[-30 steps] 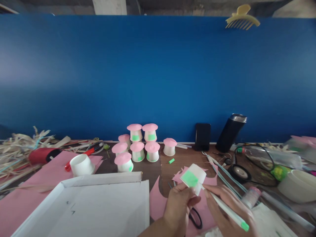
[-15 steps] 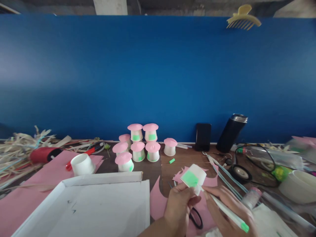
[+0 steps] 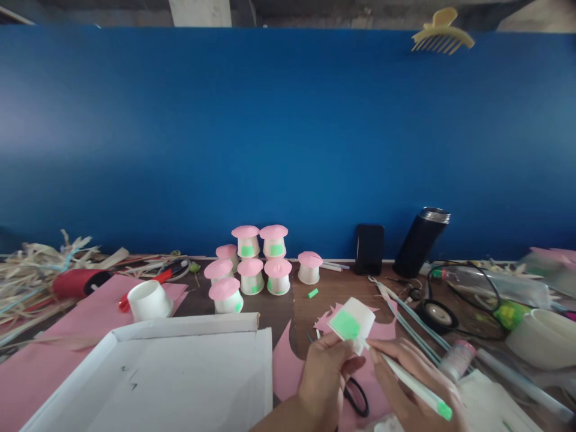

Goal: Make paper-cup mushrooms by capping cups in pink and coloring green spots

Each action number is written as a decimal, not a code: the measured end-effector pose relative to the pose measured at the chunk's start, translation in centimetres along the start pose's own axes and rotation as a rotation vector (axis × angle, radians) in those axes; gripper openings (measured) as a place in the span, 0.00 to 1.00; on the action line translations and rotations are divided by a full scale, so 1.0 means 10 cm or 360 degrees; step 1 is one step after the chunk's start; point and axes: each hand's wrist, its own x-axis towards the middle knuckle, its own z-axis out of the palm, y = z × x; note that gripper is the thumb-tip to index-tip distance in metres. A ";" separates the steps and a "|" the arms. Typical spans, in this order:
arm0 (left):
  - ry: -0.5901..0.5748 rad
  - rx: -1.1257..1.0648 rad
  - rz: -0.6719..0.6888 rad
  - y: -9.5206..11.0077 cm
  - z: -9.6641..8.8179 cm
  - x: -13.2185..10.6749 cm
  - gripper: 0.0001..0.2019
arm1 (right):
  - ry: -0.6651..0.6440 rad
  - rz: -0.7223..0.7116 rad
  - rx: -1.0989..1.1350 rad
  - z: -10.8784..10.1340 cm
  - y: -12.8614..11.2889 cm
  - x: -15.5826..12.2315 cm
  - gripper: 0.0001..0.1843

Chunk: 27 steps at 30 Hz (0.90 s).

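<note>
My left hand (image 3: 326, 372) grips a small white paper cup (image 3: 362, 313), tilted, with a green-coloured patch on its side. Held in my right hand (image 3: 411, 375) is a white marker (image 3: 414, 384) with a green end, its tip at the cup's edge by my left thumb. A loose green marker cap (image 3: 312, 293) lies beyond my hands. Under them are cut pink paper scraps (image 3: 288, 366) and scissors with a black handle (image 3: 357, 397), partly hidden. Further back stand several cups with pink paper tops (image 3: 278, 268), some with green patches and two stacked on others.
A white box lid (image 3: 180, 378) fills the front left, with a plain white cup (image 3: 150, 300) behind it on pink paper (image 3: 94, 318). To the right are a black phone (image 3: 369, 249), a tilted black flask (image 3: 418, 245), cables and a tape roll (image 3: 436, 315). A blue partition (image 3: 288, 132) stands behind.
</note>
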 end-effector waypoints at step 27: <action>0.0264 -0.0688 -0.0155 0.05 -0.03 0.09 0.04 | 0.0125 -0.0002 -0.0216 -0.16 0.17 0.01 0.10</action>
